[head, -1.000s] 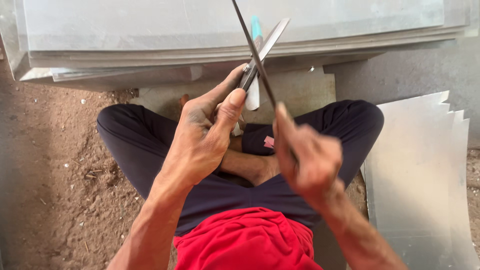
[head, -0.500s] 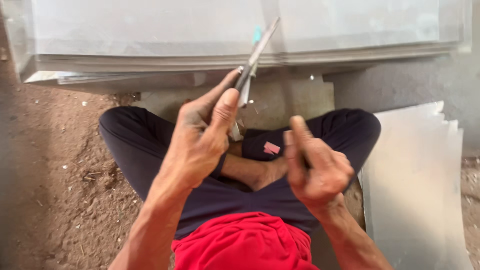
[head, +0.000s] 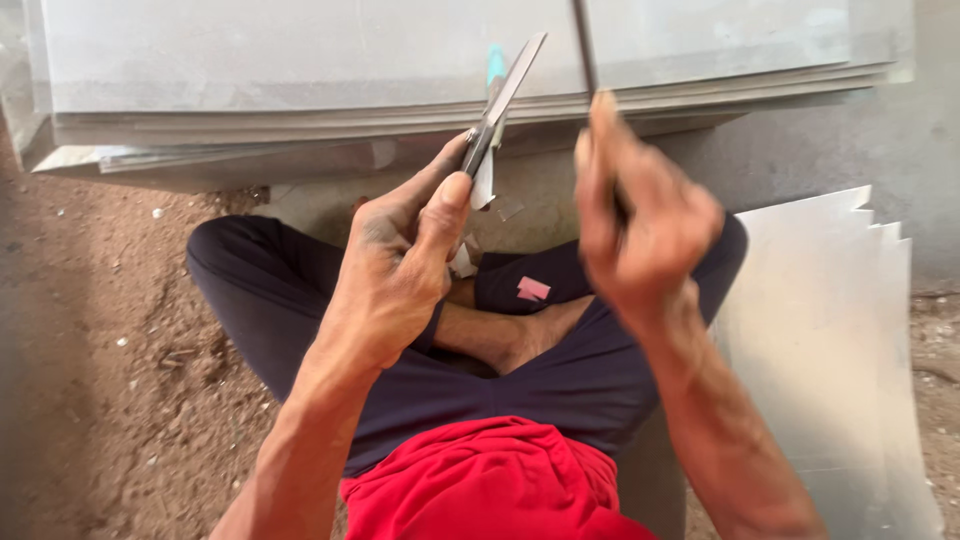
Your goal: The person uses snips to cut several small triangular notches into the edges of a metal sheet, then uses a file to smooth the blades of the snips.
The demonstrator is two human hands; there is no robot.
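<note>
My left hand [head: 400, 260] grips a pair of metal shears [head: 505, 95] by the handles, blades pointing up and away over my crossed legs. My right hand [head: 645, 215] is closed around a thin dark metal rod [head: 583, 45], perhaps a file, that rises to the top edge of the view. The rod stands just right of the shears' blades, apart from them. A light blue bit shows behind the blades. I sit cross-legged in dark trousers and a red shirt.
A stack of large grey metal sheets [head: 300, 70] lies across the top of the view. More cut metal sheets [head: 830, 330] are fanned out on the ground at my right. Brown dirt ground [head: 110, 350] lies to my left.
My right hand has swung up and forward with the rod, from low near my knee to beside the shears' blades. The left hand has kept the shears almost still.
</note>
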